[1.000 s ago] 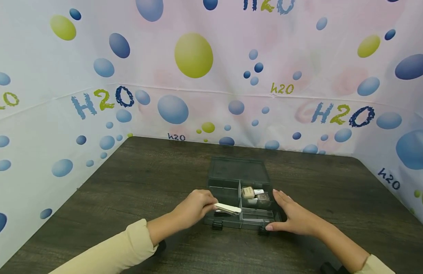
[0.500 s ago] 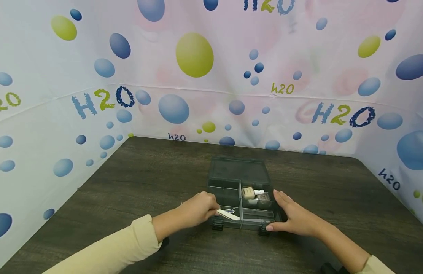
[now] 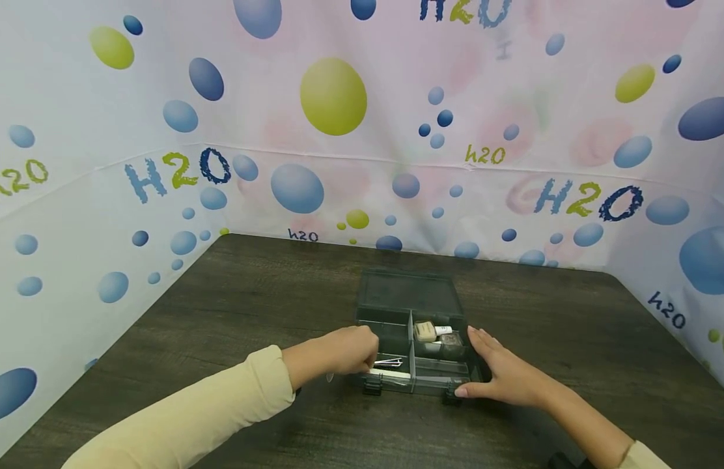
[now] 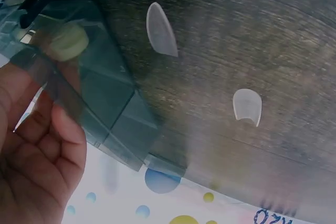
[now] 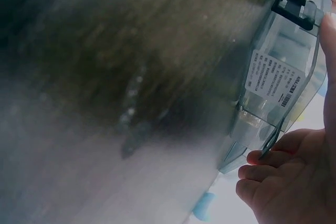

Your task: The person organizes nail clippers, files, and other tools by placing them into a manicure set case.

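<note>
A dark translucent organizer box (image 3: pixel 433 389) lies on the table with its lid laid back. My left hand (image 3: pixel 346 352) reaches over its front left compartment, fingers curled. A white nail file (image 3: pixel 391 374) lies along that compartment's front wall, beside wire-like metal pieces (image 3: pixel 388 362). My fingertips hide the file's left end; whether they still pinch it is unclear. My right hand (image 3: pixel 499 371) holds the box's front right corner, thumb at the front latch and fingers along the side. In the back right compartment sit a beige bottle (image 3: pixel 424 331), a white-capped tube (image 3: pixel 443 329) and a clear container (image 3: pixel 451 340).
Two clear, nail-shaped pieces (image 4: pixel 161 31) lie on the dark wood table (image 3: pixel 268 293), near my left wrist. A printed label (image 5: pixel 275 79) is on the box. A white curtain (image 3: pixel 250 195) with coloured dots surrounds the table.
My left hand has lowered the nail file from above the box into the front left compartment, where it now lies flat. My right hand keeps its place at the corner.
</note>
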`<state>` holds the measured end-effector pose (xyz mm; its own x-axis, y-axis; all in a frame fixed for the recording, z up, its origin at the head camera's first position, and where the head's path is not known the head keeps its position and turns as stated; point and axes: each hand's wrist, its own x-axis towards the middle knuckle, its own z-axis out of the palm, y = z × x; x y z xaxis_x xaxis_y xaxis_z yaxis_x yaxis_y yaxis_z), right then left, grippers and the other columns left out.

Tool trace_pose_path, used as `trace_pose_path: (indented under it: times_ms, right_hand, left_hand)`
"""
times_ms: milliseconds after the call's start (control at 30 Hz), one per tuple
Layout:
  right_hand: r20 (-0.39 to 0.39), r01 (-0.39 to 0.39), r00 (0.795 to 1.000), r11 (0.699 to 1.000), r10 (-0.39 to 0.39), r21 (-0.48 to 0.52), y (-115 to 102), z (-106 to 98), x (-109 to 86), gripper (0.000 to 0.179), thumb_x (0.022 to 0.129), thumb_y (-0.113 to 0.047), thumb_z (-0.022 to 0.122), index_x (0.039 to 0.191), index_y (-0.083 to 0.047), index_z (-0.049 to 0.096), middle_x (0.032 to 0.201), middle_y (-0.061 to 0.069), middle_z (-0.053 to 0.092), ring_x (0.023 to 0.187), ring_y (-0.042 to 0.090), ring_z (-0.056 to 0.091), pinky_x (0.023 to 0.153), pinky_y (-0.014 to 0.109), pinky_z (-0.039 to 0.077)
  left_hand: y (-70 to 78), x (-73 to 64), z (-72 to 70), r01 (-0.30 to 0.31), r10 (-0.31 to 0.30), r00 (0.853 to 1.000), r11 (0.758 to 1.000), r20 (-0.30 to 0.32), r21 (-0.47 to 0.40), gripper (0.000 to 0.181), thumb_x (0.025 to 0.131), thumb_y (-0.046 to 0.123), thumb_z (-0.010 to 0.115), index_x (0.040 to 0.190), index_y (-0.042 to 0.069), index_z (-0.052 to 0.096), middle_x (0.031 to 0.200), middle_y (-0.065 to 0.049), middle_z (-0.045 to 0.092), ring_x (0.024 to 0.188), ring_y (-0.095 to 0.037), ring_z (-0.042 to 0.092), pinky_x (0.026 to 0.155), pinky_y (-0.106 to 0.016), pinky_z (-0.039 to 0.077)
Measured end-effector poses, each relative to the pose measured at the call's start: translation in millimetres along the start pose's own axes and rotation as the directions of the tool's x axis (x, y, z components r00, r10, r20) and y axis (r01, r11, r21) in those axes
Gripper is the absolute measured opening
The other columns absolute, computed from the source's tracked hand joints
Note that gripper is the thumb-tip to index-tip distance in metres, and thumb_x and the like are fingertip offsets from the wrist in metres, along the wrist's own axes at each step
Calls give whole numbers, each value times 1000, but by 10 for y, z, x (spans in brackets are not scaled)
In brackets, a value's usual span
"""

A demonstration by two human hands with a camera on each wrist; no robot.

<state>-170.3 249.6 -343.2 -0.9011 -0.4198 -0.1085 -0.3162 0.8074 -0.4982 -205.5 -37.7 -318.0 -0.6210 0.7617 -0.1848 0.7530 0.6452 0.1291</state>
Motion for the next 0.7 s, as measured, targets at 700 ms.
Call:
trace_pose_path:
  times_ms: [700]
  right_hand:
    - [3,-6,1000,1000,6,-2,17,0,7,109,75,-57,68,146,6,14,150,31,13,137,52,11,101,71,20]
  left_hand:
    - [-379,-348,154,29,-147,817,976,-558,-215,28,83,21,68,102,0,69,94,-9,68,85,-21,65,72,-31,55]
